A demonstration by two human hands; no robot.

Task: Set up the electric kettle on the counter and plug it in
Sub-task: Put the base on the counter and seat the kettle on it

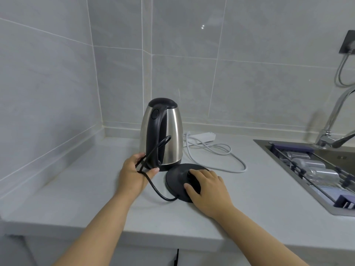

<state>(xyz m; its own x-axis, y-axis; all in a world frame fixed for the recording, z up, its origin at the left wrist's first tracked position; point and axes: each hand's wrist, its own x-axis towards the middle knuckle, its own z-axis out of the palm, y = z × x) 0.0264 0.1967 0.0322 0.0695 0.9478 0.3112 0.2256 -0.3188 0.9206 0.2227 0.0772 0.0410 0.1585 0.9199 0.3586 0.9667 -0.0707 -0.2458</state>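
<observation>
A steel kettle (170, 135) with a black lid and handle stands upright on the pale counter (80, 189), off its base. The round black base (176, 181) lies flat just in front and to the right of it. My right hand (207, 189) rests on top of the base, fingers spread over its middle. My left hand (134, 170) sits left of the kettle's foot, with loops of the black power cord (153, 186) gathered in its fingers. The cord runs down from that hand to the base's front edge. Its plug is hidden.
A white power strip (201, 138) lies behind the kettle by the wall, its white cable (226, 158) looping across the counter. A steel sink (315, 169) with a rack of cans, and a tap (330, 129), fill the right. A dark wall socket (348, 45) sits high right.
</observation>
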